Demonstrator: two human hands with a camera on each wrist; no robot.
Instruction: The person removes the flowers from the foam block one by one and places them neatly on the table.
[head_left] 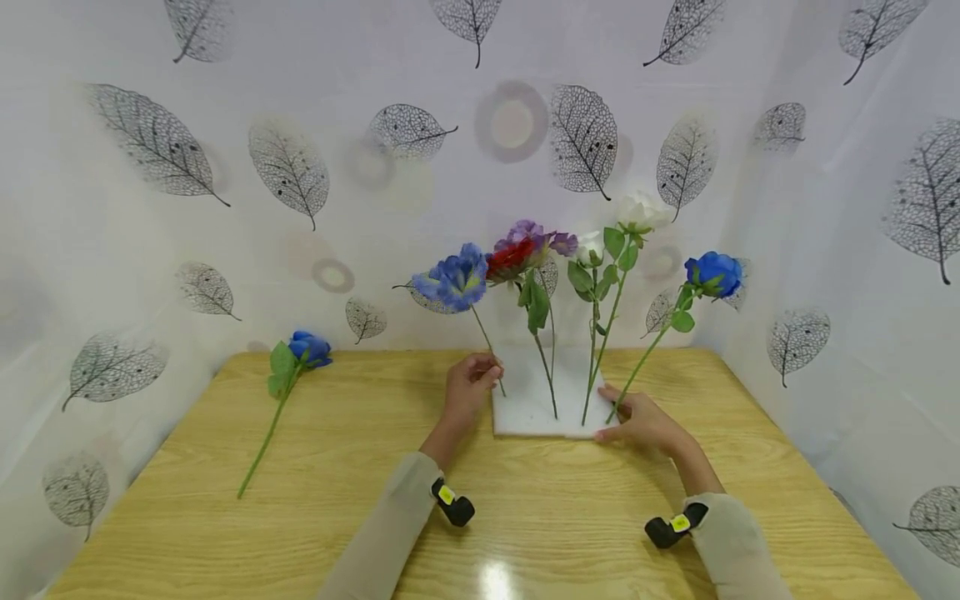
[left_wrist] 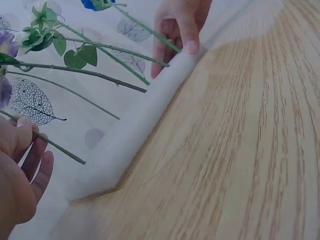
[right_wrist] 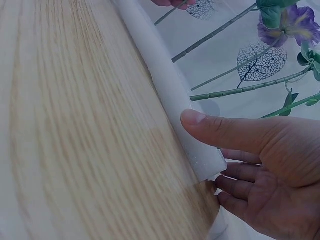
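Observation:
A white foam board [head_left: 525, 421] lies on the table with several artificial flowers standing in it. My left hand [head_left: 467, 390] pinches the thin stem of the light-blue flower [head_left: 453, 279] at the board's left side; in the left wrist view the stem's lower end meets the foam. At the right end, my right hand [head_left: 647, 423] holds the board, its thumb [right_wrist: 215, 131] on the front edge and its fingers around the side. Between the hands rise a red flower [head_left: 512, 260], purple flowers [head_left: 527, 233] and white roses [head_left: 637, 215]. A blue rose [head_left: 712, 273] leans right by my right hand.
Another blue rose [head_left: 309, 348] with a green stem lies on the left of the wooden table [head_left: 337, 433]. A leaf-patterned curtain [head_left: 420, 50] encloses the back and both sides. The tall stems lean in different directions above the board.

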